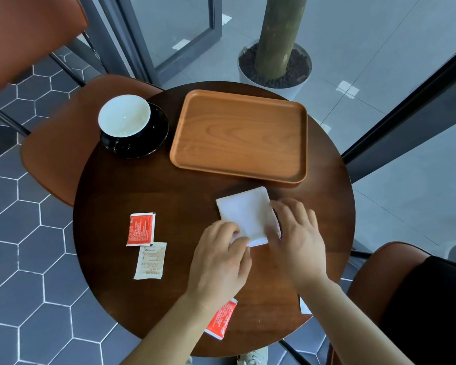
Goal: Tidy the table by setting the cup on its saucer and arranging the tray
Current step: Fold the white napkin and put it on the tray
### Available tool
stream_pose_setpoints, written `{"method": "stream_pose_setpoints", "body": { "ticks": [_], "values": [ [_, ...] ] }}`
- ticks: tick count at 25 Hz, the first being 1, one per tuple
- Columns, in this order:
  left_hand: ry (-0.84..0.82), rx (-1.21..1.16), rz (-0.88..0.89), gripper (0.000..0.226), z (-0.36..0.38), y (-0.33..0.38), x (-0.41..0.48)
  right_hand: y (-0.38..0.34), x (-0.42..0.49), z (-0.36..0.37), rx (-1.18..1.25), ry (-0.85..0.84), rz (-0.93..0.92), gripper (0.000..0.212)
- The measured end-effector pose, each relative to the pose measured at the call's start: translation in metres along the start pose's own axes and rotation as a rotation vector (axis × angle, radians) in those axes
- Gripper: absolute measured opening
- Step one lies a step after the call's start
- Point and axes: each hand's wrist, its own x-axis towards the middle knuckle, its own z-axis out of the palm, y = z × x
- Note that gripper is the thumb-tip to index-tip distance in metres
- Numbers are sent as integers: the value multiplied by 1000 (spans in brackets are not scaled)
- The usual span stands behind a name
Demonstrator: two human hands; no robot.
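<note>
A black cup with a white inside [124,117] stands on its black saucer [158,127] at the table's far left. Beside it lies a bare wooden tray [240,135]. A folded white napkin [244,212] lies just in front of the tray. My left hand [219,259] pinches the napkin's near left corner. My right hand [295,238] rests on its right edge with fingers spread. A red sachet [140,229] and a white sachet [150,260] lie at the left. Another red sachet [220,321] shows under my left forearm.
The round dark wooden table [132,185] has brown chairs at far left [50,159] and near right [374,275]. A small white packet [304,306] peeks from under my right forearm. A potted tree trunk [277,64] stands beyond the tray, behind glass.
</note>
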Motion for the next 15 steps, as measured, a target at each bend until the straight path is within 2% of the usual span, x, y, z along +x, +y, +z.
{"method": "stream_pose_setpoints", "body": {
  "ticks": [2, 5, 9, 12, 15],
  "values": [
    [-22, 80, -48, 38, 3, -2, 9, 9, -2, 6, -113, -63, -271, 54],
    [-213, 205, -108, 68, 13, -3, 19, 26, -2, 13, -208, -211, -403, 57],
    [-314, 214, -153, 70, 21, -6, 17, 36, 8, 13, -235, -235, -476, 60],
    [-326, 212, -137, 70, 18, -6, 17, 29, 24, 12, -182, -203, -532, 60],
    [-350, 212, -125, 71, 19, -10, 18, 28, 29, 16, -248, -220, -517, 58]
  ]
}}
